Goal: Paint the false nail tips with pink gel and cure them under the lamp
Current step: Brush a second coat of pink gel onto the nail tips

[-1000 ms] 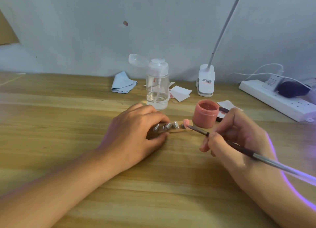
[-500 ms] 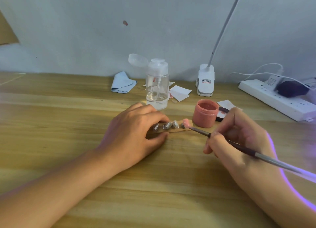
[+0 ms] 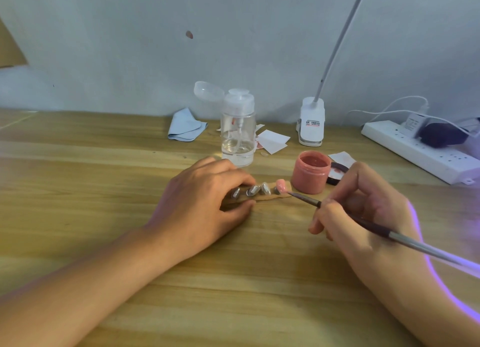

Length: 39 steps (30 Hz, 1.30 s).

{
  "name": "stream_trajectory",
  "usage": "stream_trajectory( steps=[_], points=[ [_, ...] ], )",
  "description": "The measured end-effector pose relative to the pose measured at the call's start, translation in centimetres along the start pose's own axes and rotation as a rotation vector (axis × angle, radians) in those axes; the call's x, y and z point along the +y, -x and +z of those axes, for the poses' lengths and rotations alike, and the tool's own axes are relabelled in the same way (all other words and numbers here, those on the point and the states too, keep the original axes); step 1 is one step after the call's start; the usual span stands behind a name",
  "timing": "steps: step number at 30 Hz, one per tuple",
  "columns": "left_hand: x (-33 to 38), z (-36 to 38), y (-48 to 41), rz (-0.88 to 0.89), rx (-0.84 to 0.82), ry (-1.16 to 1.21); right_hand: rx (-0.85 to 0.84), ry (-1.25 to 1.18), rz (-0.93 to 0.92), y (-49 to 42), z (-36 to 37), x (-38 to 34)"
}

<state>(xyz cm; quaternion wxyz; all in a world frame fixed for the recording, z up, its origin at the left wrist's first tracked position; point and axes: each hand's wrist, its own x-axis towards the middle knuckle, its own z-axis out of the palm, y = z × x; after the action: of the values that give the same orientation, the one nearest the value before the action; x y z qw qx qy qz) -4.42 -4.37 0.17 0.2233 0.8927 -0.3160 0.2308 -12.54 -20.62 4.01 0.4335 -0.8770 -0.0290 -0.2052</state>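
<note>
The strip of nail tips (image 3: 259, 195) lies lengthwise on the surface (image 3: 104, 180) between the hands, one end pinched by the curled fingers (image 3: 231, 173) of the left hand (image 3: 205, 203), its pink end tip (image 3: 281, 185) touching the brush (image 3: 306, 199) gripped by the right hand (image 3: 363, 211), with the unpainted tips lying toward the left fingers.

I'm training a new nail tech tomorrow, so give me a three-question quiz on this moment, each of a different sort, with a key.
1. True or false: the pink gel jar has its lid on.
2. The brush in the right hand touches which nail tip on the strip? A leftmost, B rightmost, C none.
3. Fill in: the ____ hand holds the strip down.
Key: 1 false; 2 B, the pink-coated tip; 3 left hand.
</note>
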Motion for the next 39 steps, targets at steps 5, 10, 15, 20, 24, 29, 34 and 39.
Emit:
stream_trajectory(
  steps=[5,10,15,20,24,29,34,39],
  points=[
    [0.0,0.0,0.0,-0.005,0.0,0.006,0.128,-0.08,-0.088,1.1,-1.6,3.5],
    [0.0,0.0,0.0,-0.004,-0.002,-0.004,0.106,-0.171,-0.105,1.2,-1.9,4.2],
    [0.0,0.0,0.0,0.015,0.004,-0.017,0.238,-0.208,-0.169,1.4,-1.8,3.9],
    [-0.1,0.0,0.0,0.036,0.065,0.007,0.314,-0.241,-0.294,1.4,-1.3,3.8],
    [0.0,0.0,0.0,0.031,0.083,0.01,0.291,-0.18,-0.37,1.6,-1.2,3.8],
    [0.2,-0.1,0.0,0.039,0.08,-0.015,0.258,-0.09,-0.366,2.2,-1.4,3.8],
    [0.2,-0.1,0.0,0.043,0.082,-0.017,0.218,-0.015,-0.362,2.3,-1.4,3.7],
    [0.2,0.0,-0.1,0.053,0.075,-0.002,0.199,0.045,-0.374,2.3,-1.5,3.6]
  ],
)
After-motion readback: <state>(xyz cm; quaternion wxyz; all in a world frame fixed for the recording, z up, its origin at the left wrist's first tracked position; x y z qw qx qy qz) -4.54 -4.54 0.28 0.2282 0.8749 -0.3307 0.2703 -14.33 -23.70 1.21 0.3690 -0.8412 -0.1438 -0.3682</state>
